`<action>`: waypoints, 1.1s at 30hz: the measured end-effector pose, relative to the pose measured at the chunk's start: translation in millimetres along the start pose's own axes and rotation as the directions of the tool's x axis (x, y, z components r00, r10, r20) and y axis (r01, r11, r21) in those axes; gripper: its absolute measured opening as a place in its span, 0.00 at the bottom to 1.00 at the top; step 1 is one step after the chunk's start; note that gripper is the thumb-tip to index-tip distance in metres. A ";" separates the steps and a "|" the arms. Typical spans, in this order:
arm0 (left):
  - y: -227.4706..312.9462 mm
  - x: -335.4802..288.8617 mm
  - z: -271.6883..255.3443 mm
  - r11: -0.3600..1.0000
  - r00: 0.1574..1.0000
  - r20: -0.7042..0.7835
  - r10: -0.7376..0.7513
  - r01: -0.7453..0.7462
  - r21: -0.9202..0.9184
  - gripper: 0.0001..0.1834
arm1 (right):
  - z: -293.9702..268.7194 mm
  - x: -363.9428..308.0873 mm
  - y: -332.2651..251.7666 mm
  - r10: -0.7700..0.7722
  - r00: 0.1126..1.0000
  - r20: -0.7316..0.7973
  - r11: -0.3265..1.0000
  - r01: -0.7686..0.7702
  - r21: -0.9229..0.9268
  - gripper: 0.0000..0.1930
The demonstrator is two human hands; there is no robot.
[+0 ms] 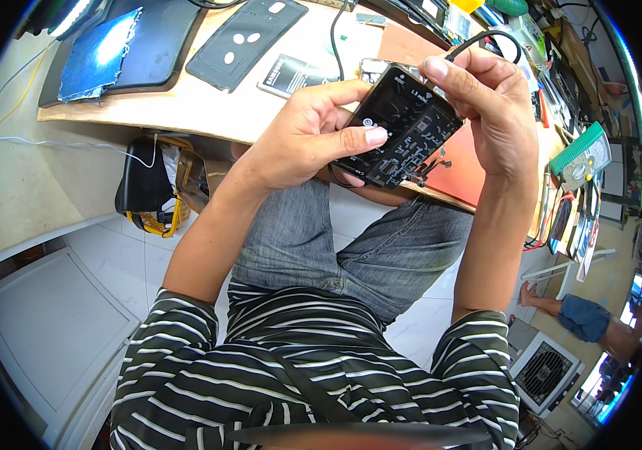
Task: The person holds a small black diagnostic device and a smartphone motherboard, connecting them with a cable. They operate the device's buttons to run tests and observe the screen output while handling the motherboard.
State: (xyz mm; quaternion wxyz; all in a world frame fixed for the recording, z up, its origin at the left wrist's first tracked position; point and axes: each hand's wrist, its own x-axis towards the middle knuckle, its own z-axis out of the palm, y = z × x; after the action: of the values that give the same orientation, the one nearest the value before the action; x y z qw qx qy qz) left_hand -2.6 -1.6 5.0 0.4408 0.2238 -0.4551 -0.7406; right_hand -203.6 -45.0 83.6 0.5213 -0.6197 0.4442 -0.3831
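My left hand (307,135) grips a flat black rectangular device (412,120) with a printed circuit pattern on its face. The device is tilted above the table's front edge, and my left thumb lies across its face. At its upper right corner, my right hand (495,101) pinches the end of a black cable (497,33) that loops up behind the fingers. Whether the plug is seated in the device is hidden. Small dark bits, perhaps connectors (439,163), show at the device's lower right edge. Behind it lies a silver-edged part (378,69), mostly covered.
A phone battery (291,75) and a black phone back cover (246,41) lie on the table, left of a dark slab with blue cloth (101,56). An orange-red mat (461,169) sits under my right hand. A green-edged meter (582,156) and tools crowd the right. Another person's legs (585,319) show beyond.
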 end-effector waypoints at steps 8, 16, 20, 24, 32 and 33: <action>-0.8 0.6 0.3 1.000 1.000 0.016 0.014 -0.014 0.016 0.26 | -2.0 -3.4 2.8 -0.009 1.000 -0.028 1.000 0.009 -0.007 0.11; -1.6 -0.5 -0.3 0.998 0.999 0.033 0.037 -0.035 -0.059 0.25 | 2.0 -5.5 2.6 -0.019 1.000 0.003 1.000 0.019 0.009 0.10; -3.1 -1.2 -0.8 0.998 0.999 -0.013 0.029 -0.030 -0.047 0.24 | 3.9 -6.6 3.6 0.049 0.999 0.021 0.997 -0.050 0.067 0.09; 0.7 -1.2 -0.6 0.999 1.000 -0.024 0.002 -0.003 -0.033 0.25 | 9.4 -5.4 9.2 0.035 0.999 -0.027 0.998 -0.033 0.058 0.10; -0.7 4.7 -0.9 0.997 0.997 -0.064 0.045 -0.048 -0.053 0.24 | -0.9 -25.8 10.9 0.006 0.986 -0.168 0.971 0.034 0.237 0.19; -1.7 4.8 -1.1 0.996 0.996 -0.066 0.059 -0.063 -0.059 0.22 | -0.6 -31.9 13.0 0.019 0.980 -0.198 0.974 0.027 0.226 0.19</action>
State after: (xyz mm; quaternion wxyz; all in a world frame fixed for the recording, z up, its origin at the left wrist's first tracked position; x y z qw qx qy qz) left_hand -5.1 -5.9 3.3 0.4842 0.2198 -0.4245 -0.7328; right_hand -216.0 -15.7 70.5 0.5409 -0.5154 0.4462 -0.4926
